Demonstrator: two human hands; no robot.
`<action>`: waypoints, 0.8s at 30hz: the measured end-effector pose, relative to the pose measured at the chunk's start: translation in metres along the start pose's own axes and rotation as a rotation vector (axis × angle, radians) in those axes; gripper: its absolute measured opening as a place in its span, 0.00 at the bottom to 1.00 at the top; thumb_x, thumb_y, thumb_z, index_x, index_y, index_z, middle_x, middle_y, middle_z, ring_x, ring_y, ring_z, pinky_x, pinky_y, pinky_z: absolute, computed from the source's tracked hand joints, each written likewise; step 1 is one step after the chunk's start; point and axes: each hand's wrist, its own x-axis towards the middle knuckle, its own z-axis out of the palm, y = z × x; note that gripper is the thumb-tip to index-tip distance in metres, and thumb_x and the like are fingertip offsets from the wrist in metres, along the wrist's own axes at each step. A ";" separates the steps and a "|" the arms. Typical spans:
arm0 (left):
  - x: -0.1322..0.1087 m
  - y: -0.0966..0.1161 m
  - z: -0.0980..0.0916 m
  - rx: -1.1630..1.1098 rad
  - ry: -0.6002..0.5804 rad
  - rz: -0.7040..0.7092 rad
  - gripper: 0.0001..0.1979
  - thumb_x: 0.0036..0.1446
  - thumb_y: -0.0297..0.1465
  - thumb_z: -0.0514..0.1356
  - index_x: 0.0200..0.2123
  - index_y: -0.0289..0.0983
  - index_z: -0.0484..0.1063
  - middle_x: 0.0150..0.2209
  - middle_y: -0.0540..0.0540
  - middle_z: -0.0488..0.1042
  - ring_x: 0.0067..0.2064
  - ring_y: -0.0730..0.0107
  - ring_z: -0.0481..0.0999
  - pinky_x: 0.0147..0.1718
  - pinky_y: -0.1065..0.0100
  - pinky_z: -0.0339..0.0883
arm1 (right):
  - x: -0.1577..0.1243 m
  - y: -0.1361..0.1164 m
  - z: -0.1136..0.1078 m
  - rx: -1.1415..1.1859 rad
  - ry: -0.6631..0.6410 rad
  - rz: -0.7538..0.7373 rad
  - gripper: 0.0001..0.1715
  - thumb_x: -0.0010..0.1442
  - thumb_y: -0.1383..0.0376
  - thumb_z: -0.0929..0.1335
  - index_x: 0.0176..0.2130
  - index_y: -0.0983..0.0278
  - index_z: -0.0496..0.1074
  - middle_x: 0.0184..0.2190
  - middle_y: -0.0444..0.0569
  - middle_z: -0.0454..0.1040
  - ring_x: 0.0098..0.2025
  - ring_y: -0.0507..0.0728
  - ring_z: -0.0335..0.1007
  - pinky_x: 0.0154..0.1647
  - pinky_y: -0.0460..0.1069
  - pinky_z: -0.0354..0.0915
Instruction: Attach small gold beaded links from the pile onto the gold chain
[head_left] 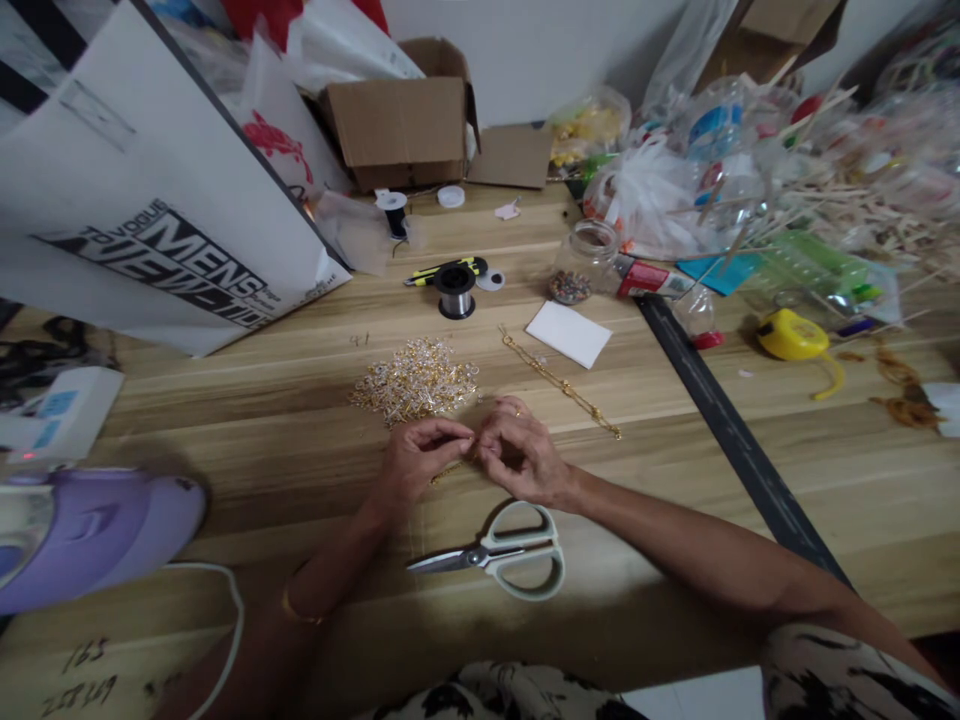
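Observation:
Fingertips of my left hand (pixel 420 458) and my right hand (pixel 523 450) meet over the table, both closed in a pinch. Between them is a short gold bead chain (pixel 447 474), its end hanging below my left fingertips. The exact piece at the fingertips is too small to make out. Just beyond my left hand lies a pile of gold and clear beads (pixel 416 380). A longer gold bead chain (pixel 559 381) is stretched out beyond my right hand. Scissors (pixel 525 551) with pale green handles lie nearer to me, blades pointing left and slightly apart.
A spool of silver wire (pixel 456 292), a yellow utility knife (pixel 429 271), a glass jar of beads (pixel 581 265) and a white card (pixel 570 333) lie farther back. A black metal ruler (pixel 739 440) and yellow tape measure (pixel 792 334) are right, a purple iron (pixel 112 535) left.

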 end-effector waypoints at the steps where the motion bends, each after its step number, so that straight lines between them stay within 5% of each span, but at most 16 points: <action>1: 0.000 0.000 0.000 0.000 0.002 0.001 0.05 0.41 0.29 0.67 0.26 0.34 0.77 0.26 0.48 0.79 0.29 0.71 0.75 0.31 0.73 0.69 | 0.000 0.000 0.000 -0.002 -0.004 0.002 0.06 0.54 0.69 0.64 0.27 0.62 0.61 0.22 0.41 0.65 0.27 0.51 0.61 0.49 0.56 0.58; 24: -0.001 -0.004 0.001 0.075 0.016 0.096 0.04 0.43 0.28 0.65 0.26 0.35 0.77 0.27 0.47 0.78 0.29 0.71 0.76 0.31 0.73 0.69 | -0.001 0.000 0.000 -0.028 -0.005 0.019 0.06 0.53 0.70 0.65 0.27 0.61 0.62 0.22 0.40 0.65 0.27 0.51 0.62 0.52 0.57 0.57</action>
